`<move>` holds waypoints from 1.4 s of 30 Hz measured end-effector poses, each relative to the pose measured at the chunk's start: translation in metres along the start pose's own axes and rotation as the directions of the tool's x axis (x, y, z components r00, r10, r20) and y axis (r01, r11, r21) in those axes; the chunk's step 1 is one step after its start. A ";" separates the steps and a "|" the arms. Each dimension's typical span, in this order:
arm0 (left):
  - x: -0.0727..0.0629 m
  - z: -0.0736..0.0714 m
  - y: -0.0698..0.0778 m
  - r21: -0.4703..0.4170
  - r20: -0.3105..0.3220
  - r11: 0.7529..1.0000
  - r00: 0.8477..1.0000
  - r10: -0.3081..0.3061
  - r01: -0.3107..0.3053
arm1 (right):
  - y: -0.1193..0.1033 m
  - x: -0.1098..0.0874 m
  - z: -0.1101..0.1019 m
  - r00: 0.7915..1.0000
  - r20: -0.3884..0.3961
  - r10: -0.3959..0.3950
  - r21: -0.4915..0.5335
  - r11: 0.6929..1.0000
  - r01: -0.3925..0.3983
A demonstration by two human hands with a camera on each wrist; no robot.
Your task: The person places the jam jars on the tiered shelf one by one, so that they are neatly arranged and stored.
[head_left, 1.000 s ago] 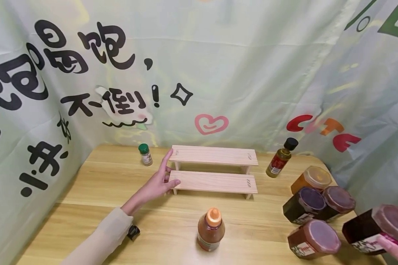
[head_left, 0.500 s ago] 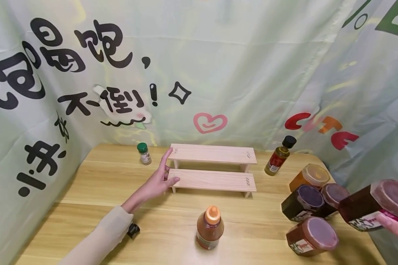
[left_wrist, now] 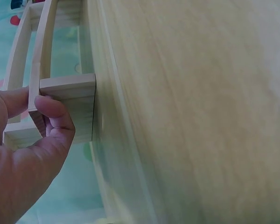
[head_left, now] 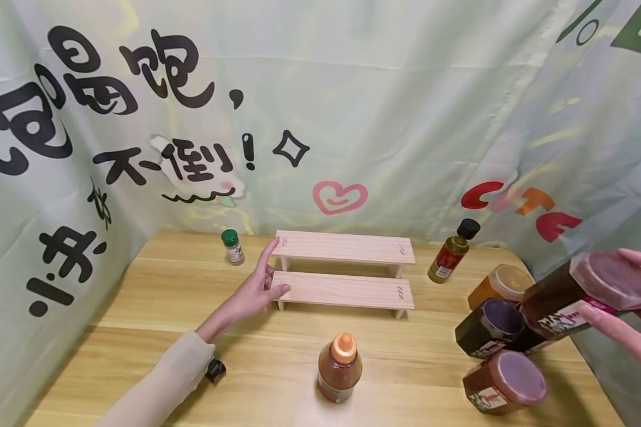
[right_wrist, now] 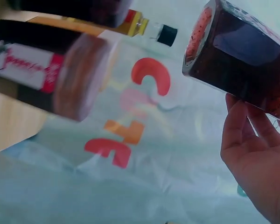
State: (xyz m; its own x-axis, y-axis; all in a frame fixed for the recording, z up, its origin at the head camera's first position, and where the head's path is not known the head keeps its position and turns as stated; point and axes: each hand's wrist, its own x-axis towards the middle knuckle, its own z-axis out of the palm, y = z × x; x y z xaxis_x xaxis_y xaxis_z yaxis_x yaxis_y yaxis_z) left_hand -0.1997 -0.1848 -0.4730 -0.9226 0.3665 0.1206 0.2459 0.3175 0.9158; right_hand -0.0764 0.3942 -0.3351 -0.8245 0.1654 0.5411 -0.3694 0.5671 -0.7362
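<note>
A two-tier wooden rack (head_left: 347, 290) stands at the back of the table. My left hand (head_left: 251, 295) holds its left end: the thumb lies on the lower board and a stretched finger reaches the upper one. In the left wrist view, thumb and fingers (left_wrist: 56, 109) close round the end of a rack board (left_wrist: 67, 84). My right hand (head_left: 630, 341) grips a dark, many-sided jam jar (head_left: 558, 290) with a white and pink label, raised at the right over other jars. The right wrist view shows fingers against the wall of this jar (right_wrist: 247, 60).
Several jars stand at the right: an amber one (head_left: 504, 284), a dark purple one (head_left: 488, 329), a reddish one (head_left: 504, 382) and one partly hidden. A black-capped bottle (head_left: 448, 255), an orange-capped sauce bottle (head_left: 339, 370) and a green-capped shaker (head_left: 233, 249) stand around the rack.
My right hand has lifted the jam jar up and to the left, from low at the right edge to above the other jars. The left hand stays at the rack.
</note>
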 end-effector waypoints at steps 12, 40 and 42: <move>-0.002 -0.001 -0.001 -0.004 -0.007 1.000 1.000 0.005 -0.005 | -0.034 0.033 0.037 0.983 0.159 -0.092 -0.030 0.995 0.098; -0.001 0.002 0.003 -0.047 -0.012 0.999 1.000 -0.010 0.009 | -0.088 0.077 0.172 0.904 0.390 -0.177 0.152 0.980 0.127; -0.001 0.001 0.002 -0.046 -0.014 0.999 1.000 -0.011 0.011 | -0.089 0.078 0.184 0.897 0.401 -0.186 0.168 0.978 0.127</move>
State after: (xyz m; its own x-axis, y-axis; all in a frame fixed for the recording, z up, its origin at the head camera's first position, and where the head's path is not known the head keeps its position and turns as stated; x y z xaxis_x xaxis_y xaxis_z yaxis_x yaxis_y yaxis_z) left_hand -0.1980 -0.1831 -0.4714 -0.9294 0.3507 0.1154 0.2220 0.2809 0.9337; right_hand -0.1871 0.2079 -0.3019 -0.8430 -0.2807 0.4589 -0.5380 0.4402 -0.7189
